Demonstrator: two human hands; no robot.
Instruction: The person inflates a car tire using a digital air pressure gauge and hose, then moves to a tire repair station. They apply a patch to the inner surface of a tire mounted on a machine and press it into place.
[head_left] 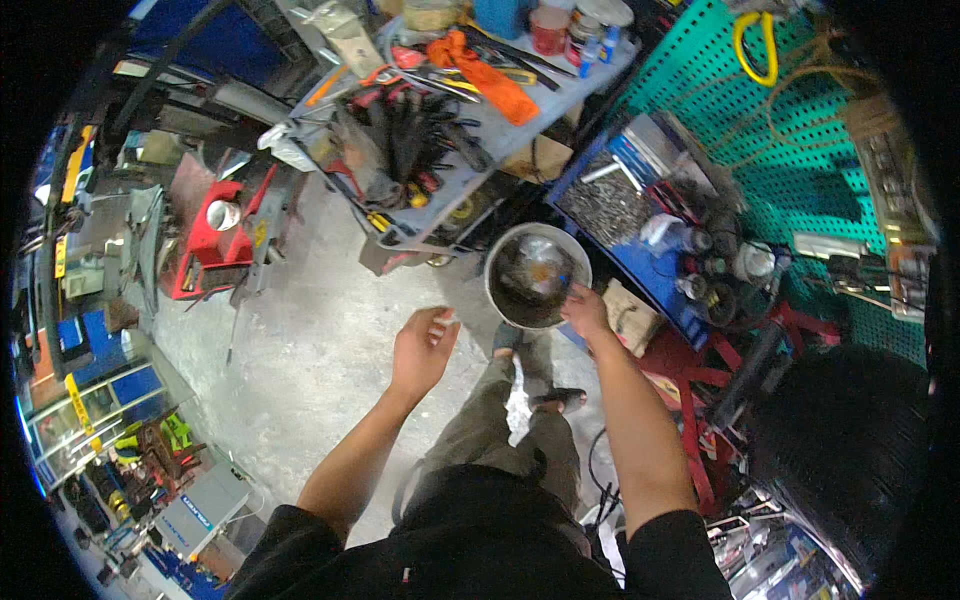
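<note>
A round metal bowl [497, 285], dark inside, hangs in front of me over the floor, beside the blue workbench. My right hand [588, 312] grips its near right rim. Some shiny and brownish matter lies at the bottom of the bowl, too unclear to name. To the left of the bowl, and apart from it, my left hand [425, 352] is raised with its fingers curled together. Something small and whitish shows at those fingertips, but I cannot make it out.
A grey cart [455, 210] ahead carries black gloves, an orange cloth [485, 75] and hand tools. On the right, the blue workbench [625, 255] holds a heap of small metal parts and several jars. A red metal stand [215, 240] is at the left.
</note>
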